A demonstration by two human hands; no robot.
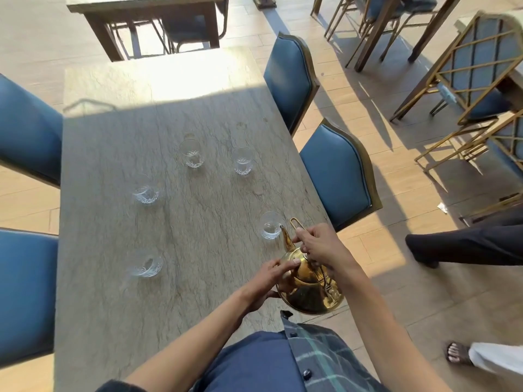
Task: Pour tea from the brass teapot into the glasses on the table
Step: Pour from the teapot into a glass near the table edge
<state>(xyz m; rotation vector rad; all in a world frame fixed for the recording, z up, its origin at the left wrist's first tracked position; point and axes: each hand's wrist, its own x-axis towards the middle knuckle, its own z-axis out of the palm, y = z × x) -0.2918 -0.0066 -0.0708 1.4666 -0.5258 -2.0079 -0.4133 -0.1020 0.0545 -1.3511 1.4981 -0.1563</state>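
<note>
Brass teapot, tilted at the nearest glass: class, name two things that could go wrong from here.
1. The brass teapot spout tip sits at the rim of the small glass, so tea may spill onto the table.
2. That glass stands near the table's right edge; a nudge from the spout could tip it off.

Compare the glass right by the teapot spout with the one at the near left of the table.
The glass by the spout stands at the table's right edge with the brass teapot tipped toward it; the near-left glass stands alone, away from both hands. Both are clear, upright, and show no dark tea.
</note>
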